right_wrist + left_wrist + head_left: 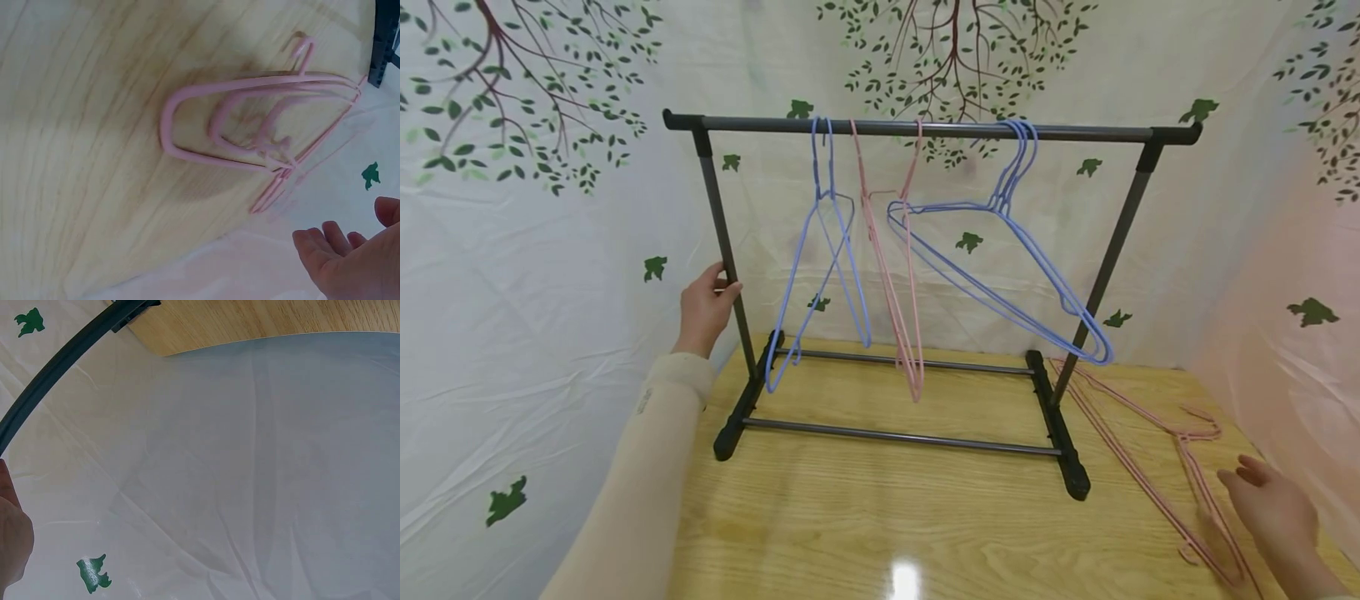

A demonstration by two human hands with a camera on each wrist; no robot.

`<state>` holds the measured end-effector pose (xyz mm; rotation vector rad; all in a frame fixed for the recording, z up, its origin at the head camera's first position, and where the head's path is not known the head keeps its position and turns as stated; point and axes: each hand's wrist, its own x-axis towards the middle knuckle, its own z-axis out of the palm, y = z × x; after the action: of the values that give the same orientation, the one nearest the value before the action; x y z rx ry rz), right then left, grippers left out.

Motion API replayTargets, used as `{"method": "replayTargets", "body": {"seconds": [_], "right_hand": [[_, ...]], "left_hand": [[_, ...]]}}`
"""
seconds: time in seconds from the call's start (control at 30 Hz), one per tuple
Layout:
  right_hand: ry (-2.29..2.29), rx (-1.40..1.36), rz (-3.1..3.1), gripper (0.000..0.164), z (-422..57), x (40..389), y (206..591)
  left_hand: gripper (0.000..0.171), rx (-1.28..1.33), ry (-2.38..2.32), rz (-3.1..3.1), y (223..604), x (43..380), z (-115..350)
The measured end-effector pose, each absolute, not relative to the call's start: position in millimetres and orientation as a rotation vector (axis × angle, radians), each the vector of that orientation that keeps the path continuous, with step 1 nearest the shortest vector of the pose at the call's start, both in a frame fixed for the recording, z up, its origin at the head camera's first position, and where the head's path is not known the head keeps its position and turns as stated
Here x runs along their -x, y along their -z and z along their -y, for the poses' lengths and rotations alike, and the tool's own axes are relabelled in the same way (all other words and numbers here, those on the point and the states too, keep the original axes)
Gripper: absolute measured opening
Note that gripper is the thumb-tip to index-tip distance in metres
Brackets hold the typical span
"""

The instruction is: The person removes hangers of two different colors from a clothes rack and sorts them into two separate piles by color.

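Observation:
A dark metal garment rack (pixel 760 125) stands on the wooden table. My left hand (pixel 706 308) grips its left upright (pixel 718 208), thumb in front and fingers behind; in the left wrist view only part of that hand (pixel 14 540) shows at the edge. Several pink hangers (pixel 1182 436) lie in a loose pile to the right of the rack. Just beside this pile, my right hand (pixel 1273 508) hovers with relaxed fingers and holds nothing. The right wrist view shows a gap between the hand (pixel 350 262) and the pink hangers (pixel 231 84).
On the rail hang blue hangers (pixel 816 167) at the left, pink hangers (pixel 877 250) near the middle and more blue hangers (pixel 1003 200) at the right. A pale curtain (pixel 550 292) with leaf prints closes in the back and sides of the table (pixel 835 517).

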<state>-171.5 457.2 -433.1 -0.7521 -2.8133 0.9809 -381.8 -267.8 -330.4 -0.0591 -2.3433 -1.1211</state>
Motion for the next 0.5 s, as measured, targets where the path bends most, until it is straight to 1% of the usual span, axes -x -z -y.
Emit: {"method": "replayTargets", "body": {"seconds": [0.27, 0.5], "right_hand": [[-0.962, 0.615, 2.708, 0.059, -440, 177, 424], [-0.990, 0.558, 2.634, 0.063, -427, 184, 405]], "left_hand": [[0.044, 0.053, 1.139, 2.344, 330, 380, 267], [0.044, 0.060, 1.134, 2.343, 330, 381, 268]]}}
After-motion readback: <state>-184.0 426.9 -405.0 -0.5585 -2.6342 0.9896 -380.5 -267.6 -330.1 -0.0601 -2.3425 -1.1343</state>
